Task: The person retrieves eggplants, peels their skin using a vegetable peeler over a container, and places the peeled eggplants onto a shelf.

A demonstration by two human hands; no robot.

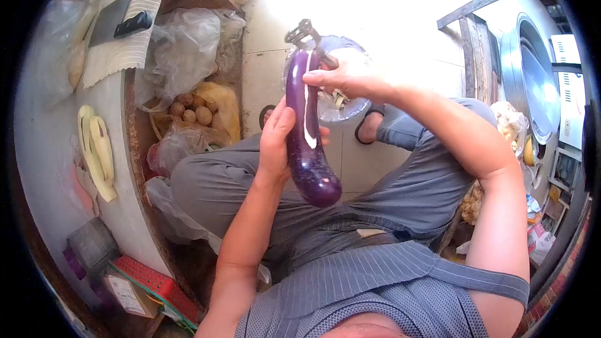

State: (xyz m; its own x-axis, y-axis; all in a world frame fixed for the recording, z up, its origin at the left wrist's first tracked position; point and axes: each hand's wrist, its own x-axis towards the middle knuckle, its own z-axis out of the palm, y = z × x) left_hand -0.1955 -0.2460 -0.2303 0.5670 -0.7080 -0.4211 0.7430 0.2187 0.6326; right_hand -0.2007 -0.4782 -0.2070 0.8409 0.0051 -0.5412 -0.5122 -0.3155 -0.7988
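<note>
A long purple eggplant [307, 156] lies in my left hand [277, 141], its fingers wrapped around the middle and its rounded end toward my body. One pale peeled strip runs along its skin. My right hand [347, 76] grips a peeler [304, 35], whose dark head sits at the far end of the eggplant; most of its handle is hidden by my fingers. My right thumb points across the eggplant's skin. Beneath both hands stands a basin lined with clear plastic [357, 109], with pale peelings inside.
On the counter at left lie peeled eggplants [97, 153] and a cleaver [133, 25] on a striped cloth [119, 62]. Potatoes [199, 112] in a yellow bag sit on the shelf below. A red perforated basket [147, 281] is near. Metal basins [532, 81] stand at right.
</note>
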